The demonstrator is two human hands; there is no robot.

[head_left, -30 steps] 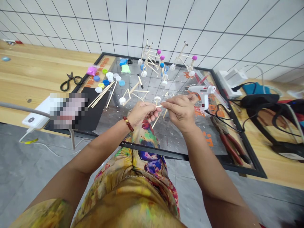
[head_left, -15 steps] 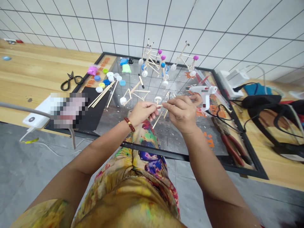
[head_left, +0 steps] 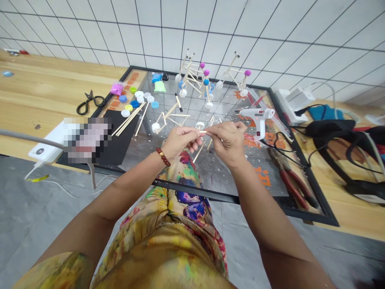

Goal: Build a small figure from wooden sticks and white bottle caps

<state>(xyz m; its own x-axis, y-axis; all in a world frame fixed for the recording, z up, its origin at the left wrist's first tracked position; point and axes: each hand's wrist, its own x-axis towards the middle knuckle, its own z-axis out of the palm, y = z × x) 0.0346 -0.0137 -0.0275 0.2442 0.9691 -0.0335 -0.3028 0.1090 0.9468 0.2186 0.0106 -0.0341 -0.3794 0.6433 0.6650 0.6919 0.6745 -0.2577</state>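
Near the middle, my left hand (head_left: 183, 141) and my right hand (head_left: 227, 140) meet over the glass-topped board, fingertips pinched on a short piece of wooden stick (head_left: 203, 132) between them. Just behind the fingertips is a white bottle cap (head_left: 199, 125). Loose sticks (head_left: 199, 151) lie on the board below the hands. Left of them stands a small stick frame (head_left: 171, 114) with a white cap and black-tipped ends. Farther back are stick models (head_left: 192, 78) with caps and pink and blue balls. A white glue gun (head_left: 256, 117) lies right of my right hand.
Black scissors (head_left: 90, 102), bottle caps (head_left: 139, 96) and long sticks (head_left: 129, 120) are on the left. Red-handled pliers (head_left: 293, 180) lie at the right, by cables and a black strapped object (head_left: 333, 148). A white power bank (head_left: 49, 142) sits at the left edge. A tiled wall rises behind.
My right hand has shifted slightly left, its fingers more curled in. More of the short stick shows between the fingertips. Objects on the board look unmoved.
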